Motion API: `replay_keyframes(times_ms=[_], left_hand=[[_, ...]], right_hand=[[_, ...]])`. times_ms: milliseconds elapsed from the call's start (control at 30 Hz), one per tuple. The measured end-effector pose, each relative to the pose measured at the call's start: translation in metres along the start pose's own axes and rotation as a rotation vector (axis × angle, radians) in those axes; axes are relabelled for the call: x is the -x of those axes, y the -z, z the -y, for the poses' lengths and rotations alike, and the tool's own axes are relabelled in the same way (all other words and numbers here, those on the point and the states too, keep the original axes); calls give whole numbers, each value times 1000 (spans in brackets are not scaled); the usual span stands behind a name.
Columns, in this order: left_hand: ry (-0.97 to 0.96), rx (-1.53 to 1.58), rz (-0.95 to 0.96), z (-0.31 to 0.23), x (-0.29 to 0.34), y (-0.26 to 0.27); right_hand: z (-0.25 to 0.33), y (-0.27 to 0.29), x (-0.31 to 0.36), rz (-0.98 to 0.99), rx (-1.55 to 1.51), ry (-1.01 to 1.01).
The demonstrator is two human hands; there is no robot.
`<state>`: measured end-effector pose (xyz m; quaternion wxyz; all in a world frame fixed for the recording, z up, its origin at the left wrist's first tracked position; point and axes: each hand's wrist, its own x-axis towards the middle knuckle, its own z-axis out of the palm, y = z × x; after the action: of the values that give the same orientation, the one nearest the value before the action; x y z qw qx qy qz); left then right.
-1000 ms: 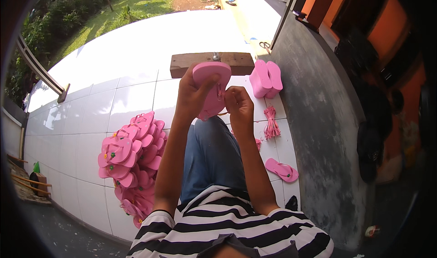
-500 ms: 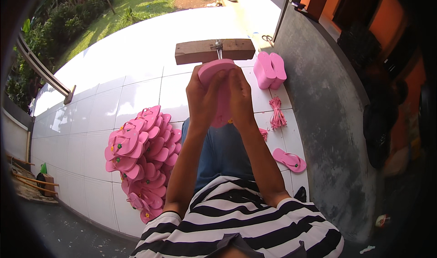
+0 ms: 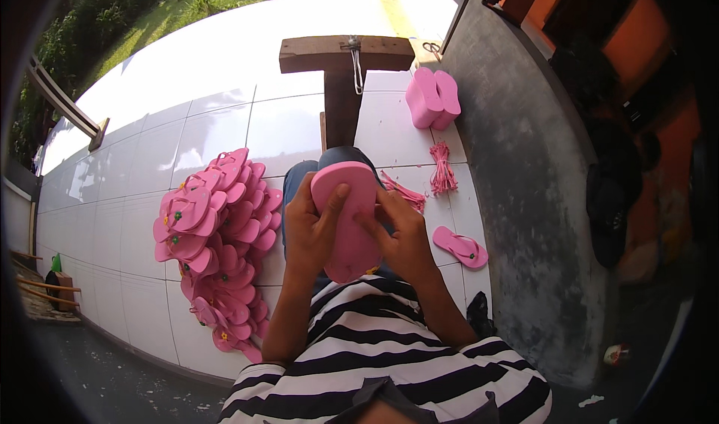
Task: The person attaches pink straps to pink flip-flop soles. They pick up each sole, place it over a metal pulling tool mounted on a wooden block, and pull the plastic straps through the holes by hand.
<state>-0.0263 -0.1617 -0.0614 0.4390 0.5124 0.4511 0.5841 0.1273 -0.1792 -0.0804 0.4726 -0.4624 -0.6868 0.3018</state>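
A pink flip-flop (image 3: 346,237) is held over my lap with its flat underside facing up. My left hand (image 3: 308,226) grips its left edge, thumb laid across the sole. From the other side my right hand (image 3: 408,237) closes on it, the thumb pressing the sole and fingers tucked beneath. A bit of yellow trim (image 3: 372,270) peeks out by the lower end; the straps are otherwise hidden. Beyond my knees stands a T-shaped wooden stand (image 3: 303,53) with a metal hook tool (image 3: 357,72) hanging from its crossbar, apart from both hands.
At left rises a large heap of pink flip-flops (image 3: 225,233). To the right are stacked pink soles (image 3: 425,102), a bundle of pink straps (image 3: 443,171), loose straps (image 3: 404,193) and a single flip-flop (image 3: 460,247). Scissors (image 3: 431,48) lie near the grey wall (image 3: 524,162).
Both hands have drawn the flip-flop back from the wooden stand toward my body. The metal tool now hangs free in view, and the thumbs have spread apart on the sole.
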Motion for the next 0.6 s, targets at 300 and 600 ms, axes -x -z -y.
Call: replay_keyframes(times_ms=[300, 600], left_hand=[[208, -49, 291, 21, -10, 43], [401, 894, -232, 84, 21, 74]], right_hand=[[-30, 2, 7, 175, -62, -122], [-319, 132, 150, -358, 539, -716]])
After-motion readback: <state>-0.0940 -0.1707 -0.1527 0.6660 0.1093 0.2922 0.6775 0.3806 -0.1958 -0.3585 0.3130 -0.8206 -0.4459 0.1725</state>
